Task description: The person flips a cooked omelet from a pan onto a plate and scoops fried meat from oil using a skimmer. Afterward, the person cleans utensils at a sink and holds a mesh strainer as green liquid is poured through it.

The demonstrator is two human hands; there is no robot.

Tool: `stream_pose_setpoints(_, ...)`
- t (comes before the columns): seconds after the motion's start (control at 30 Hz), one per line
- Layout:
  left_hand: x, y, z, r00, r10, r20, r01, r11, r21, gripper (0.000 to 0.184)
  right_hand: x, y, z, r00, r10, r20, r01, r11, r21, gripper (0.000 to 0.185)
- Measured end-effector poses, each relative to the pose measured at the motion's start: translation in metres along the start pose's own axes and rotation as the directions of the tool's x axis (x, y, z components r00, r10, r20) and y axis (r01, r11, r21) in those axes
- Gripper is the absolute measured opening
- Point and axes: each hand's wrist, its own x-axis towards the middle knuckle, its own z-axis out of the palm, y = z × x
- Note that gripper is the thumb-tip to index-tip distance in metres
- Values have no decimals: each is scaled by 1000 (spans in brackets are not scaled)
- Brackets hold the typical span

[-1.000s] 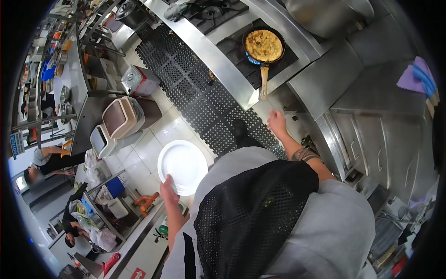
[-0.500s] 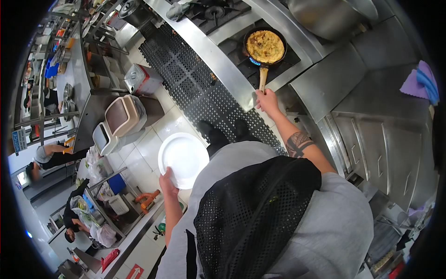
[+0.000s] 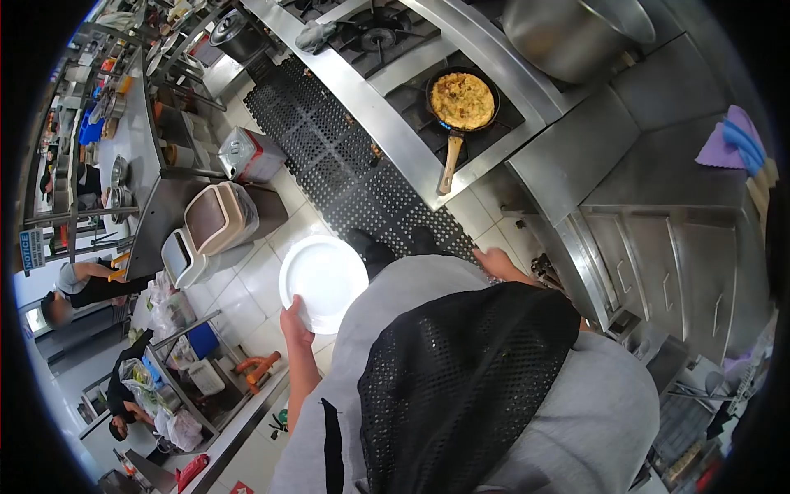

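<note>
A round white plate (image 3: 324, 284) is held by its lower left rim in my left hand (image 3: 296, 321), its upper face bare. Near the stove's front, my right hand (image 3: 495, 263) hangs in front of my body, away from the pan, holding nothing, with its fingers loosely apart. A dark frying pan (image 3: 496, 93) with a wooden handle (image 3: 450, 165) sits on the right front burner. Inside it lies a round, browned yellow omelette-like food (image 3: 462, 101). A little blue flame shows at the pan's near edge.
A large metal pot (image 3: 568, 37) stands behind the stove's right side. Steel drawers (image 3: 650, 263) are at right. Bins (image 3: 218, 218) and a metal tin (image 3: 247, 154) stand left of the black floor mat (image 3: 329, 156). Two other people are at far left.
My right hand reached the pan handle, then let go and drew back toward my body. The handle sits slightly nearer the stove's front edge. My left hand still holds the plate.
</note>
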Motion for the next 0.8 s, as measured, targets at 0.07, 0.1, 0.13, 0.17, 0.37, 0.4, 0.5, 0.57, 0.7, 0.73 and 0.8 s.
stream_pose_setpoints(0.07, 7, 3, 2, 1000, -2, 18, 2, 1000, 14, 43, -4, 54, 8, 999, 6, -34, -8, 998, -56, 59)
stream_pose_setpoints(0.1, 8, 5, 5, 1000, 16, 18, -17, 999, 38, 44, -10, 52, 3, 999, 6, -36, -8, 999, -50, 59)
stream_pose_setpoints(0.13, 10, 7, 8, 999, 33, 19, -34, 997, 62, 44, -19, 53, -3, 996, 87, -18, -88, 996, -28, 59)
stream_pose_setpoints(0.17, 12, 10, 11, 999, 33, 23, -35, 997, 69, 44, -27, 53, -7, 986, 168, 3, -168, 986, -8, 59)
stream_pose_setpoints(0.37, 10, 31, 40, 996, -10, 90, 2, 996, 84, 45, 12, 39, -3, 990, 131, -45, -109, 937, 333, 54)
stream_pose_setpoints(0.4, 13, 32, 41, 996, -2, 88, -6, 997, 83, 45, 13, 25, -5, 994, 86, -68, -51, 909, 415, 53)
stream_pose_setpoints(0.5, 17, 35, 46, 996, 15, 85, -23, 995, 93, 45, 23, -13, -9, 997, 50, -62, -12, 867, 499, 51)
stream_pose_setpoints(0.57, 21, 36, 45, 996, 21, 83, -30, 994, 101, 45, 26, -32, -9, 997, 25, -75, 17, 859, 512, 51)
stream_pose_setpoints(0.7, 27, 40, 42, 995, 19, 101, -29, 995, 94, 45, 23, -48, -10, 998, -8, -66, 40, 868, 496, 49)
stream_pose_setpoints(0.73, 28, 42, 41, 995, 22, 98, -32, 995, 98, 45, 23, -47, -10, 998, -11, -66, 42, 868, 495, 49)
stream_pose_setpoints(0.8, 30, 45, 39, 995, 23, 102, -32, 995, 93, 45, 19, -39, -11, 997, 33, -75, 8, 871, 491, 51)
